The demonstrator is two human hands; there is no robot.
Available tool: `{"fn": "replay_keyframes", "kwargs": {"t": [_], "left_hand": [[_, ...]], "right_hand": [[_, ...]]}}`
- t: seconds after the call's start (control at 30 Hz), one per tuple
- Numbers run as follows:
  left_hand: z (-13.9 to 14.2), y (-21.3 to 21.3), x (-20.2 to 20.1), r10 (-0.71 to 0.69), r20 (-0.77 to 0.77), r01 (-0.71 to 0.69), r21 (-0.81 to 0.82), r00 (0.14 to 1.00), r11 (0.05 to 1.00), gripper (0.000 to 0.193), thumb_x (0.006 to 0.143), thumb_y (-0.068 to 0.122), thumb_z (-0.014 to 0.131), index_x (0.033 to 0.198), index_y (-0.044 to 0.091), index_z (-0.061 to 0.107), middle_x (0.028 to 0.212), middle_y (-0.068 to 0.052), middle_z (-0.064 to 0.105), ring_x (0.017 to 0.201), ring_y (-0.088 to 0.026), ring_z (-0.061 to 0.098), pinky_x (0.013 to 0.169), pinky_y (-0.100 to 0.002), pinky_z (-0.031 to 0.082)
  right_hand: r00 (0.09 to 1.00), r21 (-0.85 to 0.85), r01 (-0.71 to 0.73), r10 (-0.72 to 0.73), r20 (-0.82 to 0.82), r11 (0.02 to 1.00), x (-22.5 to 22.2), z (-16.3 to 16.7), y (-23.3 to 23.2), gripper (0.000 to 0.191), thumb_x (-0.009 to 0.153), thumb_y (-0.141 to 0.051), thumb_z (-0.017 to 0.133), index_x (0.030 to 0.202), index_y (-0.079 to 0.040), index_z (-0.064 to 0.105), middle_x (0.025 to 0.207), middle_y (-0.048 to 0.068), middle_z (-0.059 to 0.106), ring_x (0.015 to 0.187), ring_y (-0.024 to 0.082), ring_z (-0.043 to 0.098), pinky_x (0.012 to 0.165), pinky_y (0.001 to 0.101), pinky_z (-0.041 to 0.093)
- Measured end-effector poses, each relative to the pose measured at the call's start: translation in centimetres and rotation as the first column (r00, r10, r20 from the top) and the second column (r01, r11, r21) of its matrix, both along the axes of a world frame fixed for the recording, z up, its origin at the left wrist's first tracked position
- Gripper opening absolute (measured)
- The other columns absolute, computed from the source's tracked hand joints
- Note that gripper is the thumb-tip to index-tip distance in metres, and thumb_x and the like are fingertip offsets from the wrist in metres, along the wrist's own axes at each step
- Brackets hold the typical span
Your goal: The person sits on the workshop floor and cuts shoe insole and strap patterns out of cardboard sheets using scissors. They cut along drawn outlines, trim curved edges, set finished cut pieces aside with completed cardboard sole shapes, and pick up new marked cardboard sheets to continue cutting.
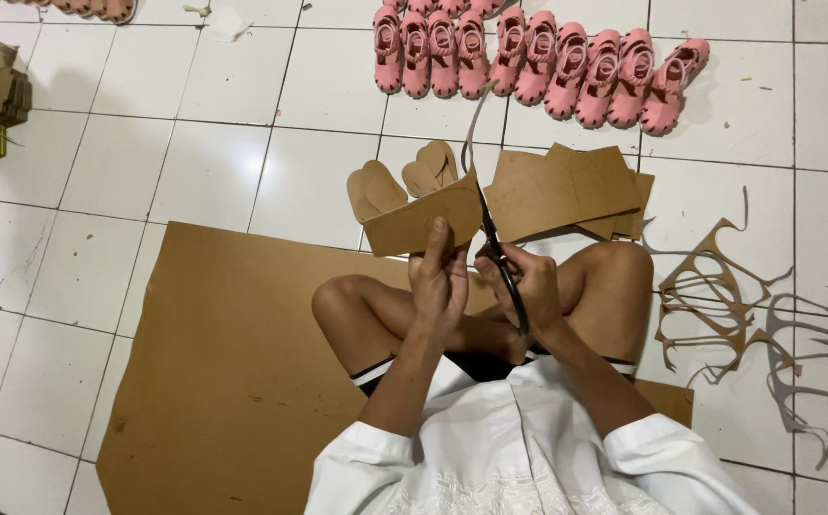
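- Floor (pixel 99 181): white tiles, some cracked; large brown cardboard sheet (pixel 233 372) under the seated person.
- Left hand (pixel 439 277) grips a cardboard piece (pixel 419 221) above the knees.
- Right hand (pixel 528 286) closed on black scissors (pixel 501 262), blades at the piece's edge.
- Pink sandals (pixel 538 62) rowed beyond; offcuts (pixel 719 305) right.

A piece of brown cardboard (pixel 425 221) is held upright in the middle of the scene, above the crossed legs, its upper edge curved and rising toward the right. Black scissors (pixel 501 262) stand just right of it, blades pointing far, meeting its right edge. A thin cut strip (pixel 472 124) curls up and away from that edge.
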State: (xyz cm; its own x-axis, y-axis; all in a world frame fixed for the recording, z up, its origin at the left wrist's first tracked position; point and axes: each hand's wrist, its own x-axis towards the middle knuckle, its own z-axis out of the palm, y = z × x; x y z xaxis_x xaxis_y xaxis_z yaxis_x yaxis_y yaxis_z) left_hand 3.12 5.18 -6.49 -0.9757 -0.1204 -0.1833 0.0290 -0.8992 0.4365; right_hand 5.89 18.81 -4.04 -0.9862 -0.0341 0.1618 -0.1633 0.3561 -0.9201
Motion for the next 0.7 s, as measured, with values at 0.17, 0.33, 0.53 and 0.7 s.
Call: {"fn": "replay_keyframes", "kwargs": {"t": [0.17, 0.33, 0.53, 0.7], "left_hand": [[-0.4, 0.8, 0.2, 0.064, -0.009, -0.065, -0.191, 0.998, 0.979, 0.023, 0.093, 0.005, 0.070, 0.113, 0.000, 0.060, 0.103, -0.007, 0.066, 0.089, -0.012, 0.067, 0.075, -0.025, 0.057], [1.8, 0.2, 0.8, 0.003, -0.012, -0.005, -0.187, 1.000, 0.982, 0.019, 0.094, 0.002, 0.069, 0.110, 0.001, 0.061, 0.099, -0.005, 0.066, 0.084, -0.009, 0.065, 0.069, -0.022, 0.054], [2.0, -0.6, 1.1, -0.055, -0.053, 0.044, -0.196, 0.997, 0.980, 0.012, 0.097, 0.001, 0.070, 0.107, 0.000, 0.063, 0.095, -0.005, 0.065, 0.080, -0.009, 0.062, 0.068, -0.023, 0.053], [2.0, -1.4, 1.1, -0.097, -0.057, 0.082, -0.224, 0.994, 0.971, 0.015, 0.103, 0.000, 0.074, 0.111, -0.007, 0.063, 0.102, -0.009, 0.067, 0.085, -0.012, 0.062, 0.070, -0.024, 0.053]], "right_hand": [[0.999, -0.064, 0.004, -0.001, 0.049, 0.998, -0.2, -0.2, -0.6, 0.046, 0.096, -0.047, 0.066, 0.102, -0.001, 0.072, 0.057, -0.003, 0.047, 0.052, 0.005, 0.040, 0.046, 0.0263, 0.031], [0.993, -0.195, -0.044, 0.064, 0.098, 0.980, -0.5, -0.2, -0.6, 0.047, 0.100, -0.048, 0.064, 0.092, -0.001, 0.062, 0.062, -0.003, 0.051, 0.057, 0.005, 0.047, 0.051, 0.0245, 0.039], [0.993, -0.242, -0.059, 0.083, 0.088, 0.968, 0.1, -0.4, -0.2, 0.048, 0.098, -0.048, 0.065, 0.097, 0.000, 0.065, 0.062, -0.003, 0.053, 0.055, 0.005, 0.049, 0.049, 0.0238, 0.039], [0.996, -0.188, -0.050, 0.063, 0.065, 0.981, 0.2, -0.2, 0.1, 0.048, 0.098, -0.046, 0.067, 0.103, 0.001, 0.069, 0.060, -0.003, 0.051, 0.054, 0.004, 0.046, 0.047, 0.0233, 0.035]]}}
